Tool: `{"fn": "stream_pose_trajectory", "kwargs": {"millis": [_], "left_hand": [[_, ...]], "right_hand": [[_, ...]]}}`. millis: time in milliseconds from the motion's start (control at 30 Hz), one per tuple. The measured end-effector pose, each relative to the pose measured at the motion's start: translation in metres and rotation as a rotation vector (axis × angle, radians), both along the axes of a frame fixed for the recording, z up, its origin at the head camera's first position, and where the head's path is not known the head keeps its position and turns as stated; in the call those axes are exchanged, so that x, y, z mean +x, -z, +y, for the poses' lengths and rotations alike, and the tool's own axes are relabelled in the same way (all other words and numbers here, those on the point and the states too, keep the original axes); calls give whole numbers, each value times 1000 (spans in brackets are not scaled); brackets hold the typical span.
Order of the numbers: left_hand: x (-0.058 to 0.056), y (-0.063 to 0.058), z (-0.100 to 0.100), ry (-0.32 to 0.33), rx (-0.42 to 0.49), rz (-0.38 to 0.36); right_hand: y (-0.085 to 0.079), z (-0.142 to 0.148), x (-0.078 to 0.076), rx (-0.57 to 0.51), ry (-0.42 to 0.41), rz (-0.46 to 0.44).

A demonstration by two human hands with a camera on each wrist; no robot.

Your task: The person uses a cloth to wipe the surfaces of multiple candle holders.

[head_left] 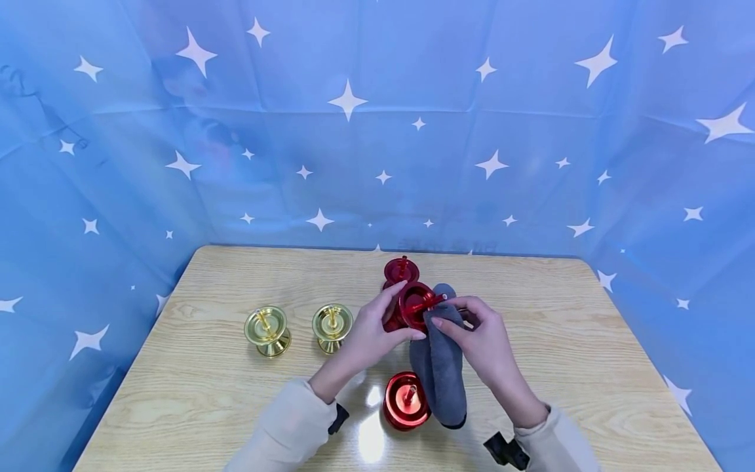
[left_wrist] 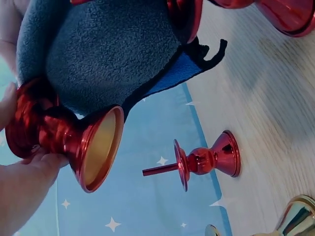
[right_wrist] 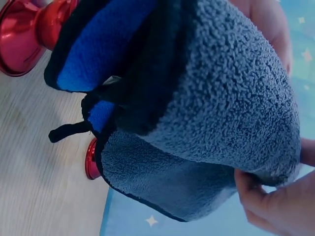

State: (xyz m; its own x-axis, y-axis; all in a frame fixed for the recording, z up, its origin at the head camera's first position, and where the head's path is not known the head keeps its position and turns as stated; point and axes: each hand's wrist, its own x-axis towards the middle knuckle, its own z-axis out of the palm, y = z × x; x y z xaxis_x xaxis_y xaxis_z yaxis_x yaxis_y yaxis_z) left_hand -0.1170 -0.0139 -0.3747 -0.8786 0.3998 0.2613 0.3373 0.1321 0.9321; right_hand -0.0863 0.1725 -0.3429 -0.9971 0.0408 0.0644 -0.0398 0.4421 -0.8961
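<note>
In the head view, my left hand (head_left: 376,328) grips a shiny red candle holder (head_left: 414,303), tilted so its dish and spike point to the right. The left wrist view shows the holder's flared base (left_wrist: 101,147), with fingers and thumb around its body. A grey cloth (head_left: 446,373) with a black edge hangs from my right hand (head_left: 488,337), which pinches it against the dish beside the spike. Blue lining (right_wrist: 101,49) shows on the cloth's inner side in the right wrist view. The cloth hides part of the dish.
One red candle holder (head_left: 407,403) stands in front, close to the cloth. Another red one (head_left: 402,269) stands behind the hands. Two gold candle holders (head_left: 267,332) stand upright on the left of the wooden table (head_left: 194,393). A blue star-patterned curtain (head_left: 413,151) hangs behind.
</note>
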Motion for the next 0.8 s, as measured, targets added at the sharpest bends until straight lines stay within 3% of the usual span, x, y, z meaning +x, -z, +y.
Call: {"fn": "stream_pose_trajectory", "kwargs": {"millis": [133, 300, 467, 567, 667, 800], "left_hand": [[0, -2, -2, 32, 18, -23], [-3, -6, -9, 210, 59, -109], [-4, -10, -15, 359, -10, -154], [-4, -12, -18, 428, -44, -176], [-4, -14, -20, 454, -44, -198], [-5, -13, -20, 433, -18, -172]], "right_hand": [[-1, -1, 2, 46, -5, 54], [-3, 1, -5, 160, -56, 189], [-2, 6, -16, 235, -258, 439], [-2, 9, -22, 236, -393, 536], [-3, 11, -25, 226, -469, 565], [-7, 8, -23, 229, -445, 549]]}}
